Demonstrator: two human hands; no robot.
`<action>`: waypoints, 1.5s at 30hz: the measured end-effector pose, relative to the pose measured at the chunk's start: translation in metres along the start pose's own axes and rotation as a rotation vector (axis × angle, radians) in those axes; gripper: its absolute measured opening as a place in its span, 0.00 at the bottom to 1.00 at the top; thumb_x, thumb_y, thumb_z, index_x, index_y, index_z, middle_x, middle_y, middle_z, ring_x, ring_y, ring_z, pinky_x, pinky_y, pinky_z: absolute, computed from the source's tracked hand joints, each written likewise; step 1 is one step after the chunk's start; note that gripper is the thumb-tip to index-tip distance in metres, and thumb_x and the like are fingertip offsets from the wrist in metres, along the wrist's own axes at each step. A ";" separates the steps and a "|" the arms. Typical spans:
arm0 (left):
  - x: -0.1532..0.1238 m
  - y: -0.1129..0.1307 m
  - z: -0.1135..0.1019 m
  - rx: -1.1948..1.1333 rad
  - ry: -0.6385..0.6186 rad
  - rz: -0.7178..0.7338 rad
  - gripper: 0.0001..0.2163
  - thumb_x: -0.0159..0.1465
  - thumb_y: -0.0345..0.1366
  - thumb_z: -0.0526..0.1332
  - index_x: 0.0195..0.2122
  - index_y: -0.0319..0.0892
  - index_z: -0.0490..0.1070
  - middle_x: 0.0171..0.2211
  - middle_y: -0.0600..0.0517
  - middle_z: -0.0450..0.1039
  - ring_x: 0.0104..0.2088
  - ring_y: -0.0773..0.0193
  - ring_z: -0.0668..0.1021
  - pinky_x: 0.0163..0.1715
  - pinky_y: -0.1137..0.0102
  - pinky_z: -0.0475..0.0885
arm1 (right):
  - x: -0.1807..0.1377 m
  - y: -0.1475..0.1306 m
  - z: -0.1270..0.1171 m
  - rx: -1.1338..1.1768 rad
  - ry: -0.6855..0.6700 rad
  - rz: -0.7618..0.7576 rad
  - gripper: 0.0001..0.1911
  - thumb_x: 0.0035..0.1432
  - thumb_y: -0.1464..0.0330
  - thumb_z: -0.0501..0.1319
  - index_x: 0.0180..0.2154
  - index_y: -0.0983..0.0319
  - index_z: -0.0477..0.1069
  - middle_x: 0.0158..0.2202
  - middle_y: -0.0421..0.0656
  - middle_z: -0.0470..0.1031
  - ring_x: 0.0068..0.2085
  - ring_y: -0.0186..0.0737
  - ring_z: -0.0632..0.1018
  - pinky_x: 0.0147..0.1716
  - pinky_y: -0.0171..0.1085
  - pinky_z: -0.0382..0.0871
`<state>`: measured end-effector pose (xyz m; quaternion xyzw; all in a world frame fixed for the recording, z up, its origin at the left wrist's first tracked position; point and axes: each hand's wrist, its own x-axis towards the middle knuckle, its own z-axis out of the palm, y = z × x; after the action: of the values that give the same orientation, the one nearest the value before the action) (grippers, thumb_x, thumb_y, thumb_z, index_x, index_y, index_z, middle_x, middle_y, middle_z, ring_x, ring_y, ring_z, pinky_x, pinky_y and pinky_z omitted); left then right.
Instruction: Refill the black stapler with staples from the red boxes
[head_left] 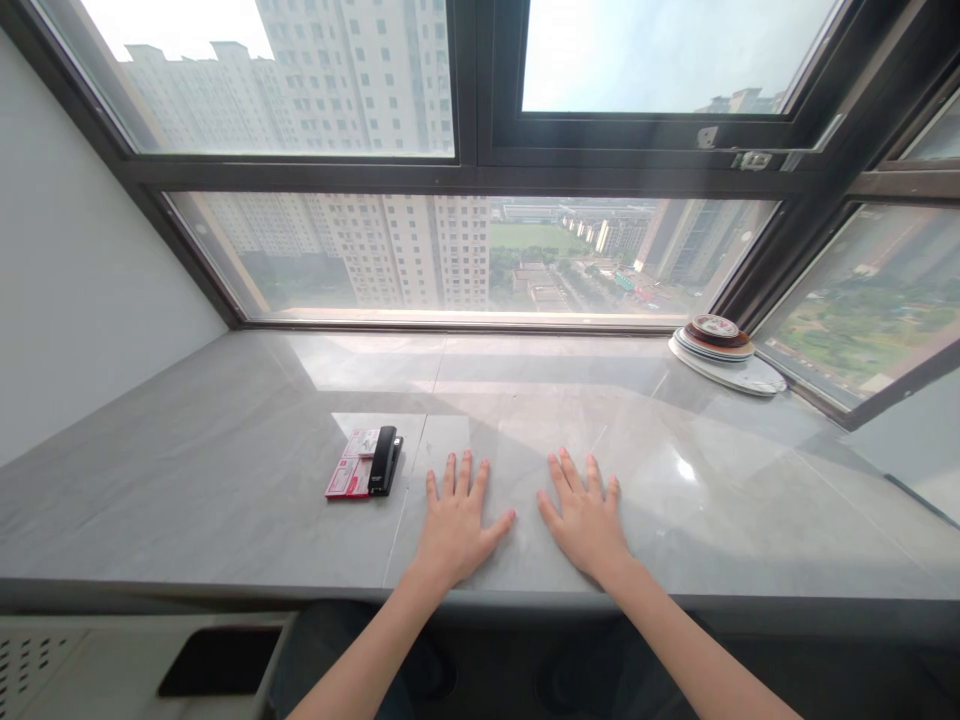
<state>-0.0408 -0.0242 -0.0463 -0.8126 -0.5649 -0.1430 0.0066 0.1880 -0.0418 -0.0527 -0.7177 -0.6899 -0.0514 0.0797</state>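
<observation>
My left hand lies flat, palm down, on the grey marble sill, fingers spread and holding nothing. My right hand lies flat beside it in the same way, a short gap between the two thumbs. A black stapler rests on the sill just left of my left hand, about a hand's width away. It sits on the edge of a small red and white card or packet.
A stack of round plates stands at the far right corner of the sill by the window frame. A white wall closes the left side. Below the sill's front edge is a pale panel with a dark slot.
</observation>
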 end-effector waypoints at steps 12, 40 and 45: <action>0.001 -0.002 0.002 -0.091 0.022 0.004 0.37 0.69 0.61 0.53 0.75 0.53 0.50 0.77 0.48 0.43 0.75 0.37 0.44 0.70 0.35 0.41 | -0.001 0.002 0.003 0.076 0.032 -0.007 0.35 0.71 0.53 0.46 0.75 0.52 0.48 0.77 0.38 0.43 0.75 0.66 0.40 0.68 0.70 0.35; 0.000 -0.002 -0.002 -0.049 -0.015 -0.010 0.37 0.69 0.62 0.51 0.76 0.53 0.49 0.77 0.49 0.42 0.76 0.40 0.41 0.71 0.37 0.40 | 0.000 0.003 0.001 0.083 0.025 0.007 0.33 0.71 0.54 0.46 0.73 0.53 0.54 0.76 0.41 0.50 0.75 0.63 0.43 0.69 0.68 0.38; -0.001 -0.007 -0.008 -0.115 -0.003 0.038 0.38 0.68 0.60 0.55 0.75 0.52 0.50 0.77 0.47 0.42 0.76 0.38 0.43 0.70 0.35 0.43 | 0.032 -0.033 -0.003 0.325 -0.021 0.179 0.30 0.67 0.54 0.54 0.66 0.59 0.66 0.68 0.55 0.64 0.72 0.66 0.54 0.66 0.70 0.45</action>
<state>-0.0492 -0.0239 -0.0396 -0.8226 -0.5401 -0.1737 -0.0382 0.1562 -0.0097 -0.0429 -0.7542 -0.6235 0.0758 0.1916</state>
